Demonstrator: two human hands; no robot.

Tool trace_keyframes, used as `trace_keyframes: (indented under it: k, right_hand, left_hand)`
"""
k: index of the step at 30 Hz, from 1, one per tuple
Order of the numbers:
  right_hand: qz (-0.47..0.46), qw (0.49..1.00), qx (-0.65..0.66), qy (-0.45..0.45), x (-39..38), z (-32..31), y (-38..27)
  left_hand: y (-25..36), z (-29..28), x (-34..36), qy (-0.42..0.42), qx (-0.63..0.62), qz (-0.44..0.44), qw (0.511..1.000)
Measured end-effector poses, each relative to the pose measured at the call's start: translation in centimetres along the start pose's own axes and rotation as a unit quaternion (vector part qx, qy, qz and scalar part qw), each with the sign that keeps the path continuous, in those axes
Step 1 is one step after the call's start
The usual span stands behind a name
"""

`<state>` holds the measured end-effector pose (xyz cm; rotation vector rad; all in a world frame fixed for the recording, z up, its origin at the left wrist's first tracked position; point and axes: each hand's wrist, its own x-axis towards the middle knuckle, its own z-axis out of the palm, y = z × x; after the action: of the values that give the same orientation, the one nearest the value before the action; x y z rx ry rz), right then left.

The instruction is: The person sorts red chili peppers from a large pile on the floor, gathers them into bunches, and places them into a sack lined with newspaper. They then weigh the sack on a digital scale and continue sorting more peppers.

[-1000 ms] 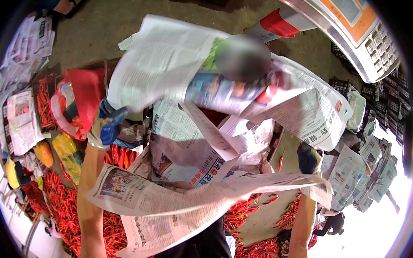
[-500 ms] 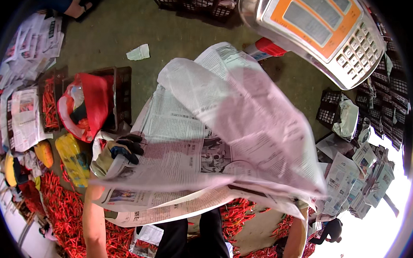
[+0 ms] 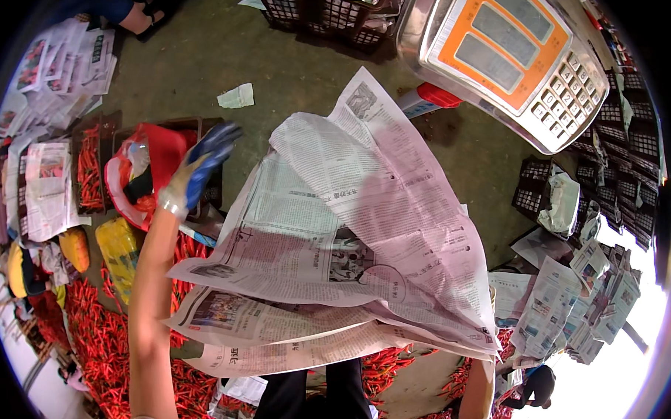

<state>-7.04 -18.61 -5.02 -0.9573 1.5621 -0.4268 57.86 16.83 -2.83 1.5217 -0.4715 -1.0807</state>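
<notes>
Large printed newspaper sheets [image 3: 305, 230] spread loosely in front of me, folded over and creased, with their near edges curling up. My left hand [image 3: 204, 164], in a blue and pale glove, is off the paper to its left. Its fingers are stretched out and slightly blurred, with nothing in them. It is beside a red bag [image 3: 156, 162] that sits in a dark plastic crate. My right forearm [image 3: 478, 392] reaches up to the right edge of the newspaper. The sheets cover most of my right hand, so its fingers are hidden.
Red chili peppers [image 3: 95, 334] lie heaped at the lower left. A scale with an orange panel [image 3: 518, 53] stands at the upper right. Dark crates [image 3: 313, 9] are at the back and right. Newspaper piles [image 3: 558, 298] flank both sides. Another person's leg [image 3: 135, 14] shows at the upper left.
My left hand has let go of the newspaper's left edge and moved up and away toward the crate with the red bag. The raised paper has settled lower.
</notes>
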Motion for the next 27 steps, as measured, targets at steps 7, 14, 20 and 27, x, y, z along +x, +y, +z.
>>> trace_keyframes:
  k: [7, 14, 20, 27]
  right_hand:
    - [0.009, 1.0, 0.003, 0.002, -0.2, -0.2, 1.1]
    - [0.017, 1.0, 0.014, 0.011, -0.6, -0.9, 1.4]
    - [0.021, 0.999, 0.023, 0.02, -1.4, -1.9, 1.5]
    - [0.022, 0.999, 0.036, 0.01, -2.2, -2.8, 1.6]
  left_hand:
    - [-3.0, 5.0, 11.1, -0.041, 0.328, -0.011, 0.944]
    - [-5.2, -0.1, 4.5, -0.114, 0.131, -0.142, 0.975]
    - [-0.2, 2.1, -4.7, -0.073, 0.171, -0.095, 0.978]
    - [-1.7, 2.9, -7.6, -0.073, 0.249, 0.0, 0.966]
